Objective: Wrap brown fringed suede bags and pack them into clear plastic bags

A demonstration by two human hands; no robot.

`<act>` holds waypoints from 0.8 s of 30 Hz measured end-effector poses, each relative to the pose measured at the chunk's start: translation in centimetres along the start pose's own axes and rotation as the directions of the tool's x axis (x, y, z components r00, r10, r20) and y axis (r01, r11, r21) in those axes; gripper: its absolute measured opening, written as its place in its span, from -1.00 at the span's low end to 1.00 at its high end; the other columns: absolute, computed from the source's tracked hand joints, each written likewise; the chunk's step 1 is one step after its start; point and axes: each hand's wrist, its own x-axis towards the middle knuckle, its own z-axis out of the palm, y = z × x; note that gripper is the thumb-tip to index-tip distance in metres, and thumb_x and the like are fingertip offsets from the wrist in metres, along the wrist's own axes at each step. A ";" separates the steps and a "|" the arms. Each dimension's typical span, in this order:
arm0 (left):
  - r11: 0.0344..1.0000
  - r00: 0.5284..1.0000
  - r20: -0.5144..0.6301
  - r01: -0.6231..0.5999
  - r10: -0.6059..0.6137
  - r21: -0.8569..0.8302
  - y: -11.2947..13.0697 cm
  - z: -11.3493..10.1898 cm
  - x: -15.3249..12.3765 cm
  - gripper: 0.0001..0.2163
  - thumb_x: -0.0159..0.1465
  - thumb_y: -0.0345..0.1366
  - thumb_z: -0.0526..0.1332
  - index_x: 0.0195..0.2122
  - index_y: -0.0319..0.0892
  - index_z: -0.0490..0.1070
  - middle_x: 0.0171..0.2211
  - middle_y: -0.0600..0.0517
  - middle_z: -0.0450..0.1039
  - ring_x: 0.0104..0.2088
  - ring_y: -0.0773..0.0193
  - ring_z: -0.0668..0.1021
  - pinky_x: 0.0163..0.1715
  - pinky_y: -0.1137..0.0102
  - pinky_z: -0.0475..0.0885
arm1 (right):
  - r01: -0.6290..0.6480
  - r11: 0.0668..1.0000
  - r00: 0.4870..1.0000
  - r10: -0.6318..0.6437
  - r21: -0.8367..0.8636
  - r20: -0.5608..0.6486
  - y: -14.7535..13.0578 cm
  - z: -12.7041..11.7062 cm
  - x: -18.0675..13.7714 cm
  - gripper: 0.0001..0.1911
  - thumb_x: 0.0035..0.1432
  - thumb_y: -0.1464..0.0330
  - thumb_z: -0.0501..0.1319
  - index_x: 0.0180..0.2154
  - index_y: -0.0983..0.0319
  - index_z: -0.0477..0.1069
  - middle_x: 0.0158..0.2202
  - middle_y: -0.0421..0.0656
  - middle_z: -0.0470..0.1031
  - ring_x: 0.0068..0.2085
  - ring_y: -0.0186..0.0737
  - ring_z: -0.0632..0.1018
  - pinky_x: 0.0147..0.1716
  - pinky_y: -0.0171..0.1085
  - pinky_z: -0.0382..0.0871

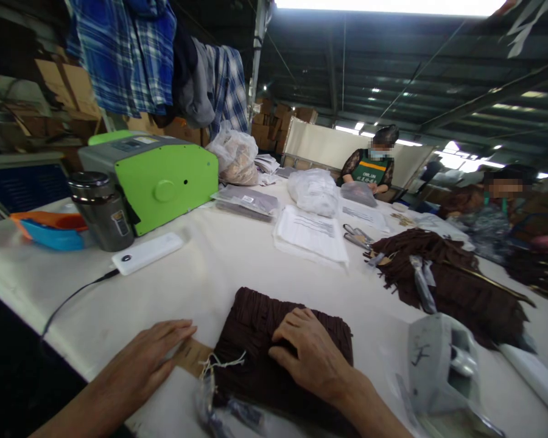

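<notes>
A folded dark brown piece of gathered, fringed material (251, 328) lies on the table right in front of me. My right hand (313, 356) rests on top of it, fingers together and slightly bent, gripping nothing I can see. At its left edge lies a brown card tag (192, 358) with whitish string (221, 363). My left hand (141, 359) lies on the tag's left end, its fingers stretched out and the thumb apart. Small clear plastic-wrapped pieces (244, 413) hang at the near left corner of the brown material.
A green and grey machine (164, 182), a dark flask (103, 213) and a white power bank (148, 252) stand on the left. White printed sheets (310, 234) lie ahead. A tape dispenser (438, 365) and more brown fringed pieces (447, 280) are on the right. Two people work beyond.
</notes>
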 end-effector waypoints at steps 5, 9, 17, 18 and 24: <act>0.999 0.997 0.072 0.019 -0.016 -0.039 1.1 -0.6 0.8 -0.63 0.21 -0.32 0.15 0.05 0.09 0.40 -0.01 0.06 0.50 -0.03 0.15 0.53 0.00 0.35 0.42 | -0.173 0.985 0.983 0.172 -0.015 -0.072 -0.3 -0.8 1.7 -0.83 0.26 0.32 0.19 -0.39 0.16 0.49 -0.33 -0.22 0.52 -0.22 -0.25 0.48 -0.12 -0.24 0.20; 0.997 0.984 0.168 0.070 -0.063 -0.037 2.7 -1.2 1.8 -0.76 0.24 -0.39 0.09 -0.13 0.00 0.46 -0.15 0.05 0.49 -0.15 0.18 0.51 -0.09 0.32 0.40 | -0.313 0.943 0.950 0.310 -0.114 -0.043 -0.4 -0.2 5.3 -0.72 0.29 0.30 0.10 -0.35 0.21 0.54 -0.30 -0.09 0.55 -0.23 -0.18 0.52 -0.19 -0.23 0.24; 0.990 0.975 0.173 0.137 -0.138 0.016 3.7 -1.5 2.2 -0.86 0.29 -0.37 0.07 -0.31 -0.09 0.42 -0.25 0.02 0.46 -0.21 0.16 0.48 -0.12 0.26 0.32 | -0.265 0.959 0.960 0.272 -0.102 0.067 -2.1 0.6 5.4 -0.76 0.22 0.28 0.17 -0.44 0.19 0.53 -0.37 -0.12 0.57 -0.32 -0.17 0.54 -0.32 -0.24 0.24; 0.990 0.978 0.159 0.137 -0.133 -0.016 3.6 -1.5 2.1 -0.86 0.30 -0.35 0.07 -0.25 -0.08 0.42 -0.21 0.02 0.46 -0.18 0.17 0.47 -0.09 0.27 0.32 | -0.239 0.968 0.967 0.244 -0.071 0.070 -2.6 0.4 4.9 -0.78 0.21 0.30 0.19 -0.44 0.18 0.53 -0.37 -0.15 0.56 -0.30 -0.19 0.54 -0.29 -0.26 0.24; 0.989 0.955 0.271 0.139 -0.123 -0.042 4.2 -2.7 3.4 -0.74 0.18 -0.33 0.22 -0.09 -0.05 0.39 -0.13 0.02 0.41 -0.13 0.12 0.43 -0.15 0.27 0.29 | -0.014 1.000 0.992 0.012 0.011 0.129 -6.0 2.3 3.6 -0.87 0.13 0.24 0.31 -0.36 0.16 0.51 -0.31 -0.22 0.53 -0.21 -0.22 0.51 -0.18 -0.26 0.24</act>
